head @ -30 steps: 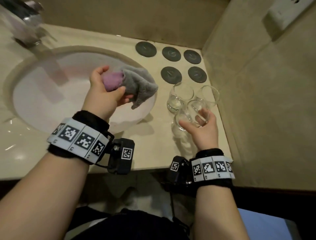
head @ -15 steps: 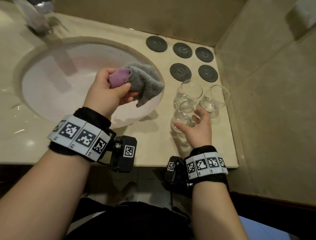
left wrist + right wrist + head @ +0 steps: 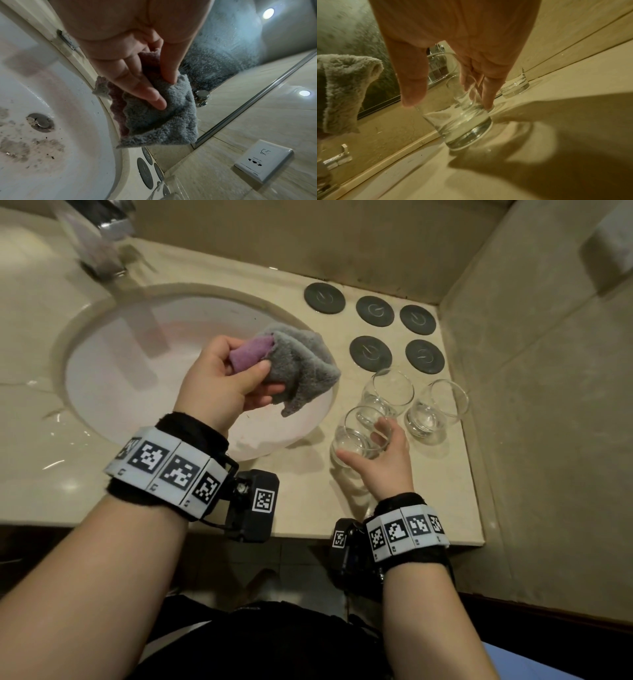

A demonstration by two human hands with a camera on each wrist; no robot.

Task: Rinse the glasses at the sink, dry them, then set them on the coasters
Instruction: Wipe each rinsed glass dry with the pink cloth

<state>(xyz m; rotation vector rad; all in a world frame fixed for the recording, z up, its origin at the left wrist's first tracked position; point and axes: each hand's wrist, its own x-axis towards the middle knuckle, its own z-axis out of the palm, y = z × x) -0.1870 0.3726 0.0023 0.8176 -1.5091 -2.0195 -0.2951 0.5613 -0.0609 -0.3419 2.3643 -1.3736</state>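
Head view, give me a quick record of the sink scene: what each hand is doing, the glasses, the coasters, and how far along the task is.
left hand: holds grey-and-purple cloth over the sink
right hand: fingers around nearest glass, which stands on the counter
other glasses: two, upright on the counter
coasters: five dark round ones, none bearing a glass
task stage: no glass placed yet
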